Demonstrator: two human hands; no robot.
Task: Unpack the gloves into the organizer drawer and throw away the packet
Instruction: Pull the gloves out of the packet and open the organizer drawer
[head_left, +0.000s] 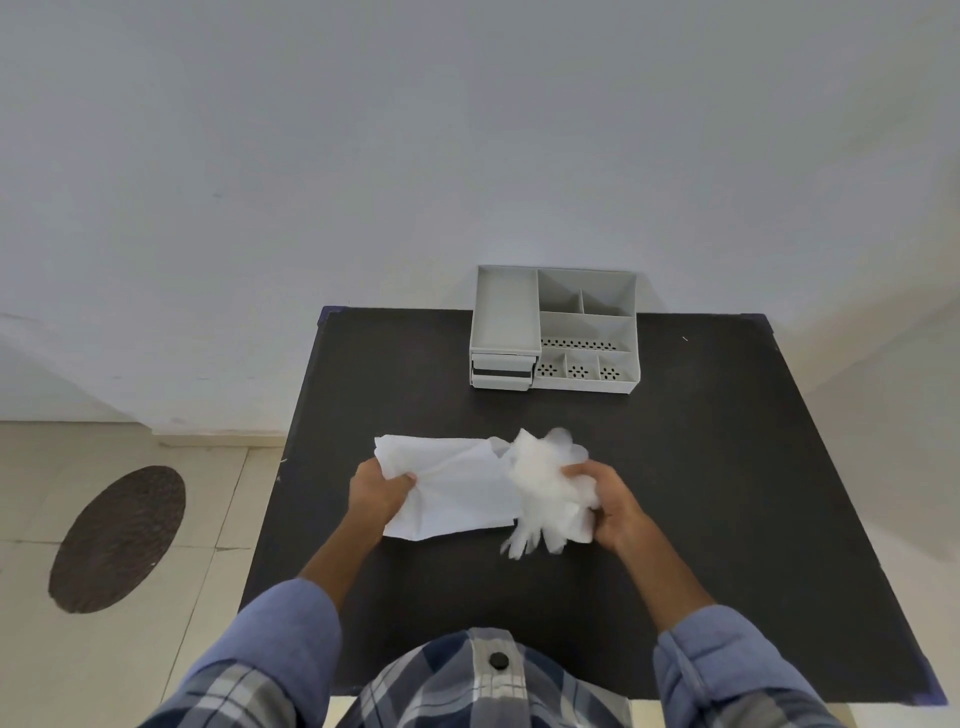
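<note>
Gloves: bunch of thin translucent white plastic disposables, crumpled, motion-blurred, finger ends splaying out toward the near edge and a rounded puff at the far side. They sit at the right-hand mouth of the packet, partly out of it, over the middle of the black table. Can't tell how many gloves are in the bunch.

Packet: flat white bag, wrinkled, looks papery or thin plastic, lying roughly left to right on the table, far-left corner folded up a bit. No print, brand or label readable on it from the head view; surface looks blank.

Left hand: closed on the packet's left end, thumb on top, fingers curled under the edge, pinching it.
Right hand: fingers wrapped round the glove bunch, gripping it, gloves bulging out on both sides of the fist.

Organizer: light grey plastic, at the table's far edge against the white wall, well apart from the hands. Long open tray on top left, two small drawers stacked under it, one looks slightly out; right part split into several open compartments, some with perforated bottoms. No writing visible on it.

Blue sleeves, checked shirt at bottom of frame. Dark oval mat on tiled floor to the left
</note>
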